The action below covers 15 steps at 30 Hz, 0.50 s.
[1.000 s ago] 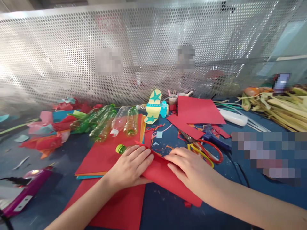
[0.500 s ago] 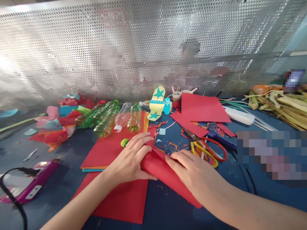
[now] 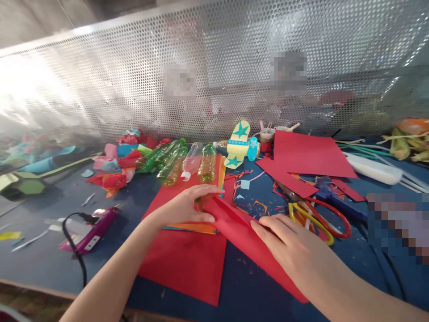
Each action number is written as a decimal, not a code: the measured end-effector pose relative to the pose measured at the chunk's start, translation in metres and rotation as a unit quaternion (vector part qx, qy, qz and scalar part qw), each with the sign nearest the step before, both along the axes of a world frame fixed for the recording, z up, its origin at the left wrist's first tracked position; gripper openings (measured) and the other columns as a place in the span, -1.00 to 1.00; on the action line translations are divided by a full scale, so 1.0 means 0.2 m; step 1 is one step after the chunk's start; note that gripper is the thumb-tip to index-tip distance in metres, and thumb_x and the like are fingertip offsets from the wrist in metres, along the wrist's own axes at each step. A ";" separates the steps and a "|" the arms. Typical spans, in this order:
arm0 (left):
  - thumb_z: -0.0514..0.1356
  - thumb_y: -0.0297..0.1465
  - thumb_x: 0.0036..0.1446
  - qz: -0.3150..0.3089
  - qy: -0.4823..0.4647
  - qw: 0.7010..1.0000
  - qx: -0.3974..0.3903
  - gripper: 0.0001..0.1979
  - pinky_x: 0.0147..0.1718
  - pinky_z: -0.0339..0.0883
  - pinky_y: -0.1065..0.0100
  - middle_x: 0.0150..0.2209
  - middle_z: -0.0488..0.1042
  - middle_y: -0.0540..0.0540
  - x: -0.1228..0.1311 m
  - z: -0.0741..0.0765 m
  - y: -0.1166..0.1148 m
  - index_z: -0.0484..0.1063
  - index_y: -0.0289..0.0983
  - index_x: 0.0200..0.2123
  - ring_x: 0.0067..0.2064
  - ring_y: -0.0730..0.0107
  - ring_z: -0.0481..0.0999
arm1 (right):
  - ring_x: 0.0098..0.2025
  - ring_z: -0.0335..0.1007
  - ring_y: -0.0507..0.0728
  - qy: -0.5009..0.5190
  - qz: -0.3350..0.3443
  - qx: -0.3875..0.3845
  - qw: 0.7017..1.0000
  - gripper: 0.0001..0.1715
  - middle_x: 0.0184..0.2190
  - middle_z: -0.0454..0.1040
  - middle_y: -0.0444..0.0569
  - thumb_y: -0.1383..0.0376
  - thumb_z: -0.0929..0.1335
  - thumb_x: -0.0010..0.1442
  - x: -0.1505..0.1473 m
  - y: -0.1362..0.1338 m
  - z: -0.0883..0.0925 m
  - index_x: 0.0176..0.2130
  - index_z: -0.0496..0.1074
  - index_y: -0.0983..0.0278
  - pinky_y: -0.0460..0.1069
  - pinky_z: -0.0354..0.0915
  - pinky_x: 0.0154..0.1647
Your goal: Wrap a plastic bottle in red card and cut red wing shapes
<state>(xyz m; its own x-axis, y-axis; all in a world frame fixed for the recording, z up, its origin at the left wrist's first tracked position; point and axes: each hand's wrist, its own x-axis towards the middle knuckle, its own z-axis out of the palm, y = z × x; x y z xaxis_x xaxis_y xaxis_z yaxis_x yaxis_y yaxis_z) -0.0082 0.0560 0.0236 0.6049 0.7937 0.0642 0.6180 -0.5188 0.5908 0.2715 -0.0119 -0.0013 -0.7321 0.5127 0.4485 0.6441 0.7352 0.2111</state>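
Observation:
A sheet of red paper (image 3: 241, 228) is rolled slantwise around a green plastic bottle (image 3: 200, 203), and only a small bit of the bottle shows. My left hand (image 3: 187, 203) curves over the bottle's end, thumb below and fingers above, at the roll's upper left mouth. The bottle's cap is hidden behind this hand. My right hand (image 3: 284, 237) presses the paper's upper edge with thumb and fingers, midway along the roll. Beneath lie a flat red sheet (image 3: 191, 273) and a stack of coloured paper (image 3: 167, 201).
Several green and clear bottles (image 3: 208, 163) lie on the stack. A decorated bottle (image 3: 238, 145) stands behind. Scissors (image 3: 326, 219), a blue glue gun (image 3: 338, 199) and red paper pieces (image 3: 311, 154) lie right. At left are a purple power strip (image 3: 97, 232) and crumpled coloured paper (image 3: 114, 174).
The view has swung left, so things sit further right. My left hand has shifted over the bottle's green cap, which showed before. The right hand stays on the rolled paper.

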 end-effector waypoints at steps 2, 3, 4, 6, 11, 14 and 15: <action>0.31 -0.21 0.06 -0.003 -0.031 0.999 -0.029 -0.52 0.17 0.17 0.14 0.15 0.41 -0.08 -0.01 0.00 0.01 0.38 -0.08 0.07 0.20 0.18 0.33 | -0.29 0.47 0.19 -0.005 0.005 0.008 1.000 -0.37 -0.25 0.56 0.08 0.66 0.15 -0.06 0.00 0.00 0.00 -0.08 0.49 0.39 0.03 0.51 -0.37; 0.30 -0.24 0.08 -0.006 -0.045 0.998 -0.039 -0.58 0.17 0.18 0.14 0.12 0.44 -0.08 -0.01 0.00 0.02 0.41 -0.10 0.03 0.18 0.19 0.35 | -0.28 0.48 0.19 -0.006 0.007 0.012 1.000 -0.35 -0.25 0.56 0.08 0.66 0.15 -0.09 0.00 0.00 0.01 -0.08 0.49 0.40 0.02 0.51 -0.37; 0.29 -0.26 0.09 -0.007 -0.056 0.997 -0.045 -0.63 0.16 0.19 0.15 0.08 0.47 -0.08 -0.01 0.00 0.02 0.44 -0.11 0.00 0.17 0.20 0.36 | -0.28 0.48 0.20 -0.007 0.010 0.017 1.000 -0.34 -0.25 0.57 0.07 0.66 0.15 -0.11 0.00 0.00 0.01 -0.08 0.49 0.40 0.02 0.51 -0.36; 0.30 -0.29 0.08 -0.004 -0.071 0.996 -0.050 -0.68 0.15 0.20 0.14 0.02 0.51 -0.07 -0.01 0.00 0.02 0.48 -0.13 -0.06 0.14 0.21 0.40 | -0.28 0.49 0.20 -0.008 0.012 0.022 1.000 -0.35 -0.25 0.57 0.07 0.65 0.16 -0.13 0.00 0.00 0.00 -0.09 0.50 0.41 0.01 0.52 -0.36; 0.34 -0.32 0.01 0.011 -0.105 0.993 -0.046 -0.71 0.13 0.22 0.13 -0.04 0.53 -0.06 0.00 -0.01 0.02 0.52 -0.14 -0.14 0.09 0.22 0.44 | -0.29 0.49 0.20 -0.004 0.002 -0.003 1.000 -0.39 -0.26 0.56 0.06 0.65 0.21 -0.07 0.01 0.01 0.00 -0.04 0.48 0.41 0.00 0.50 -0.40; 0.34 -0.35 0.00 0.002 -0.122 0.992 -0.042 -0.73 0.10 0.25 0.16 -0.07 0.54 -0.06 0.00 -0.02 0.02 0.53 -0.14 -0.16 0.06 0.24 0.46 | -0.25 0.49 0.18 0.006 0.010 -0.022 1.000 -0.48 -0.26 0.56 0.04 0.63 0.22 0.05 0.02 0.01 0.00 -0.05 0.49 0.38 0.01 0.50 -0.32; 0.34 -0.36 0.00 0.000 -0.125 0.991 -0.041 -0.74 0.10 0.25 0.17 -0.08 0.54 -0.06 0.00 -0.02 0.02 0.53 -0.14 -0.17 0.05 0.25 0.46 | -0.25 0.49 0.16 0.013 0.016 -0.027 0.999 -0.52 -0.26 0.56 0.04 0.62 0.22 0.08 0.03 0.02 0.01 -0.07 0.49 0.37 0.01 0.50 -0.28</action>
<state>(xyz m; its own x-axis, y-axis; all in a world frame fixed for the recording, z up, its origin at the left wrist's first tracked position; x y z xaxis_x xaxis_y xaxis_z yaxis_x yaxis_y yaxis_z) -0.0084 0.0607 0.0191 0.5789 0.8019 0.1477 0.4466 -0.4634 0.7654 0.2769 -0.0085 0.0002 -0.7369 0.5132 0.4399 0.6251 0.7651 0.1544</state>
